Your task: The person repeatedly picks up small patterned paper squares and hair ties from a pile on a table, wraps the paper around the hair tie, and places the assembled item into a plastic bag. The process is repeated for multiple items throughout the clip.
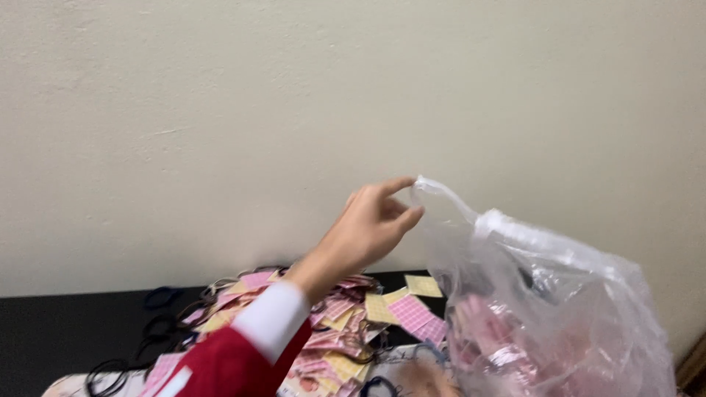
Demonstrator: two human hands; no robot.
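Observation:
My left hand (375,224) reaches up from the lower left in a red sleeve with a white cuff. Its fingertips pinch the top edge of a clear plastic bag (559,309), holding that edge up in front of the wall. The bag hangs open at the right and holds pink pieces. Below the arm lies a heap of small pink and yellow checked paper cards (353,316) on a black table (59,331). A blurred skin-coloured shape (428,381) at the bottom edge, against the bag's lower left, may be my right hand; its fingers are not discernible.
Several black elastic loops (158,323) lie on the table left of the cards. A plain cream wall (294,110) fills the upper view. A brown edge (691,367) shows at the bottom right corner.

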